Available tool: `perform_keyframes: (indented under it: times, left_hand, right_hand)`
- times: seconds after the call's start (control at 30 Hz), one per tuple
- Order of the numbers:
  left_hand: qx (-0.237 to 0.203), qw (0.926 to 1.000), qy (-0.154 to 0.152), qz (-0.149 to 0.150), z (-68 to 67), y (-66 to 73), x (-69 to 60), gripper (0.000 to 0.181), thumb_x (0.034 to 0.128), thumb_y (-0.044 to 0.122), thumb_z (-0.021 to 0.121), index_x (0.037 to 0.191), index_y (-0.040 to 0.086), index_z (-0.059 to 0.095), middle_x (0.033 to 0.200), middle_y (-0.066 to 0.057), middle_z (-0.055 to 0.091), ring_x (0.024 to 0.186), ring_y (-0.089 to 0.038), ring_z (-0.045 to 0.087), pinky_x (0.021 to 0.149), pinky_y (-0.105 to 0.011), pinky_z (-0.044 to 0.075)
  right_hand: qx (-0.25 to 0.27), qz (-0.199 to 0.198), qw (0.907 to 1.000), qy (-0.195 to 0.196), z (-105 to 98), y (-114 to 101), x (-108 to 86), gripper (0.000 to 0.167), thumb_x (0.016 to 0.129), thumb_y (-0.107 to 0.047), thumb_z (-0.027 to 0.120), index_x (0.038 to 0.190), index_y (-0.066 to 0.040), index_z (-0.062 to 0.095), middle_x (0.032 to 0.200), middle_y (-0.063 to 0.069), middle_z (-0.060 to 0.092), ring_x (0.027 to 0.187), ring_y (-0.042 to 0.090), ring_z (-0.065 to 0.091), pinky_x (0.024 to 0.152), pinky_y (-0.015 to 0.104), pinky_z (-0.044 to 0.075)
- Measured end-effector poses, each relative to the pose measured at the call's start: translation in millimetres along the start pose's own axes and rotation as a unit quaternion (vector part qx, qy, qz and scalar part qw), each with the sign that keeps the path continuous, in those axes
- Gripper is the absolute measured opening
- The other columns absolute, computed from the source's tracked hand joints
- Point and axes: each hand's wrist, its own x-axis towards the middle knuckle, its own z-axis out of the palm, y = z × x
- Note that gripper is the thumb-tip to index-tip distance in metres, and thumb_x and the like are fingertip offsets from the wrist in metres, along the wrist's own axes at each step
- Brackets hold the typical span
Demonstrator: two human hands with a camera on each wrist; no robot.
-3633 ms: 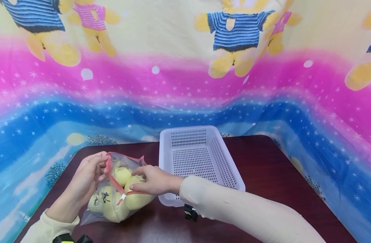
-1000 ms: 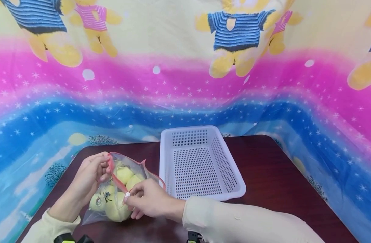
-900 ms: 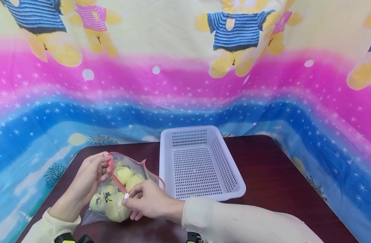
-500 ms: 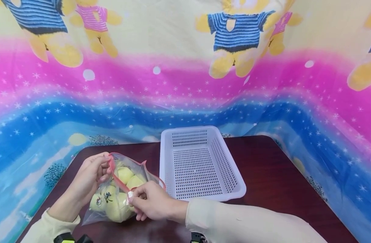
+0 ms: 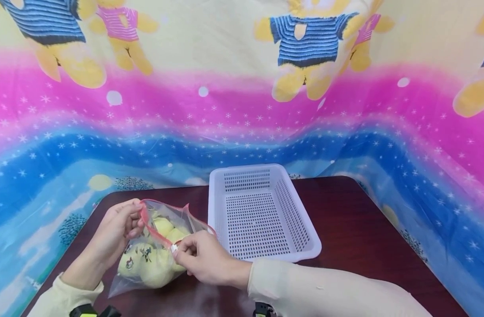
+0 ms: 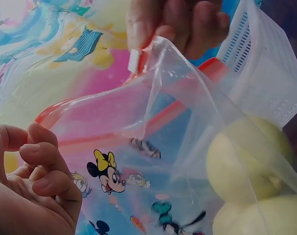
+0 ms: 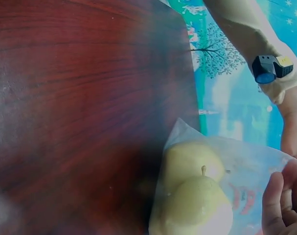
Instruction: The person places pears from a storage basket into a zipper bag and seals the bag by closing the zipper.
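While open, bag [image 5: 156,236] between fingers [image 5: 192,240].

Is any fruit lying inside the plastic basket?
No, in the head view the basket shows only its bare floor, and the yellow fruit is in the clear bag.

Fruit [image 5: 158,269] in bag [image 5: 156,236], left of basket [image 5: 257,224]

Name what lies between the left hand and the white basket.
In the head view, the clear bag of yellow fruit lies there, the right hand pinching its slider.
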Motion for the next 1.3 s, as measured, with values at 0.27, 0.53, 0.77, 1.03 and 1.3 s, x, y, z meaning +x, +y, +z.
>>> perform_keyframes:
  times: [0.27, 0.53, 0.77, 1.03, 1.3]
  left_hand:
    - [-0.033, 0.9993, 0.001, 0.017, -4.5, 0.9, 0.1, 0.034, 0.1087, 0.014, 0.041, 0.08, 0.015, 0.059, 0.065, 0.008, 0.056, 0.054, -0.018, 0.025, 0.055, -0.038, 0.013]
    - [-0.005, 0.9999, 0.009, -0.001, -4.3, 1.7, 6.3, 0.03, 0.1079, 0.018, 0.045, 0.082, 0.015, 0.06, 0.067, 0.008, 0.057, 0.052, -0.005, 0.041, 0.055, -0.038, 0.014]
    - [0.022, 0.9996, 0.011, -0.011, -6.9, 0.1, 16.1, 0.035, 0.1085, 0.025, 0.044, 0.079, 0.016, 0.059, 0.065, 0.008, 0.057, 0.051, -0.003, 0.044, 0.054, -0.039, 0.014]
    - [0.071, 0.9936, 0.072, -0.05, -28.0, 2.0, 39.9, 0.03, 0.1082, 0.031, 0.045, 0.088, 0.018, 0.062, 0.076, 0.012, 0.063, 0.065, -0.002, 0.055, 0.051, -0.016, 0.042]
    - [0.281, 0.9559, -0.026, -0.083, -41.3, 3.2, 80.7, 0.042, 0.11, 0.035, 0.036, 0.133, 0.006, 0.056, 0.132, -0.011, 0.065, 0.115, -0.014, 0.064, 0.091, -0.031, 0.054]
  right_hand:
    - [-0.018, -0.043, 0.9985, 0.028, -12.2, -2.2, 5.6, 0.022, 0.093, -0.006, 0.056, 0.075, 0.002, 0.066, 0.067, -0.01, 0.05, 0.057, -0.007, 0.041, 0.055, 0.011, 0.035]
    - [-0.01, -0.083, 0.9961, 0.027, -22.8, 1.2, 7.9, 0.024, 0.095, -0.006, 0.057, 0.072, -0.001, 0.062, 0.067, -0.006, 0.048, 0.06, -0.006, 0.04, 0.056, 0.012, 0.036]
    - [-0.018, -0.091, 0.9957, 0.008, -26.7, 5.6, 8.1, 0.026, 0.094, -0.007, 0.057, 0.069, -0.003, 0.057, 0.065, -0.006, 0.046, 0.059, -0.005, 0.039, 0.056, 0.013, 0.034]
    - [-0.017, -0.084, 0.9963, 0.002, -28.6, 8.3, 6.5, 0.025, 0.095, -0.008, 0.057, 0.07, -0.004, 0.057, 0.065, -0.007, 0.046, 0.059, -0.004, 0.039, 0.056, 0.013, 0.034]
    - [-0.017, -0.085, 0.9962, -0.011, -29.6, 8.4, 7.0, 0.02, 0.094, -0.008, 0.057, 0.076, -0.001, 0.063, 0.067, -0.006, 0.05, 0.06, -0.005, 0.042, 0.057, 0.012, 0.036]
